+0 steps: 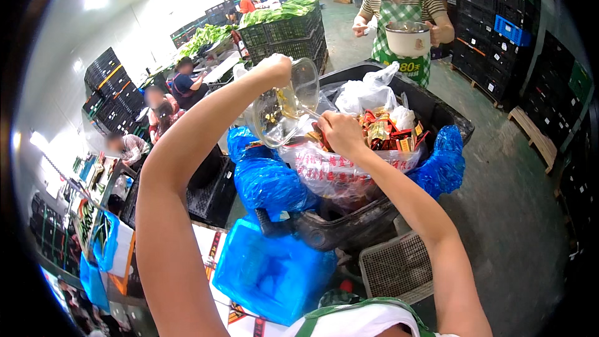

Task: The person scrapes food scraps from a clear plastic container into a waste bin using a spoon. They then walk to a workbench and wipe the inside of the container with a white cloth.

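A clear bowl (301, 87) is tipped on its side over the near left part of a dark wheeled bin (458, 115), with bits of yellow food clinging inside. My left hand (274, 72) is closed on its upper rim. My right hand (342, 132) grips a thin utensil (309, 112) that reaches into the bowl; its far end is too unclear to name. Below my hands, the bin holds a printed clear plastic bag (343, 168), red and brown wrappers (384, 132) and white plastic bags (368, 93).
Blue plastic bags (268, 178) bulge over the bin's sides. A blue-lined box (265, 274) and a grey basket (399, 268) stand nearer me. Across the bin a person (399, 31) in a checked apron holds a white pot (407, 40). Crates of leafy greens (284, 28) stand behind.
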Demonstrator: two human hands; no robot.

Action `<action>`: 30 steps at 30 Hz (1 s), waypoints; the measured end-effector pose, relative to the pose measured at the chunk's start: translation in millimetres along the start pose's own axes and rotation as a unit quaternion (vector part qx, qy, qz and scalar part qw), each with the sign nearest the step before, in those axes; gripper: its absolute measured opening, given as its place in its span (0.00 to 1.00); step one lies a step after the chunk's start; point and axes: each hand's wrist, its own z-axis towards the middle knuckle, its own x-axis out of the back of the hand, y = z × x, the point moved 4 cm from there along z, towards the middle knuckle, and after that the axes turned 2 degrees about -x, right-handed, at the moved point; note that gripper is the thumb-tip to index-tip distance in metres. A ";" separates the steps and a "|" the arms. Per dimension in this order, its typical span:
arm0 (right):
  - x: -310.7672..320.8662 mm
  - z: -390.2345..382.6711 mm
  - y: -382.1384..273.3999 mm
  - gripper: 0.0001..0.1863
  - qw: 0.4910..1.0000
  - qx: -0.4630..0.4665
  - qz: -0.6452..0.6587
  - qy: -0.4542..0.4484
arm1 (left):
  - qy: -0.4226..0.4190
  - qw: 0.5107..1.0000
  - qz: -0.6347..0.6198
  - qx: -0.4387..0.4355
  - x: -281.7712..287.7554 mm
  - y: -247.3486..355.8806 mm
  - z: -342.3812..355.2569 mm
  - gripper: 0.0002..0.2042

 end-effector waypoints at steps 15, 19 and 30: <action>52.5 -23.1 -10.3 0.11 0.994 -0.004 0.087 0.067 | 0.137 0.989 -0.041 0.031 26.3 7.7 20.6 0.14; 53.9 -13.3 -36.7 0.11 0.993 0.065 -0.017 0.101 | 0.066 0.998 0.004 0.001 39.6 25.2 15.4 0.12; 55.1 -16.4 -11.3 0.11 0.995 -0.050 0.042 0.070 | -0.023 0.999 -0.007 0.021 32.4 50.6 8.1 0.14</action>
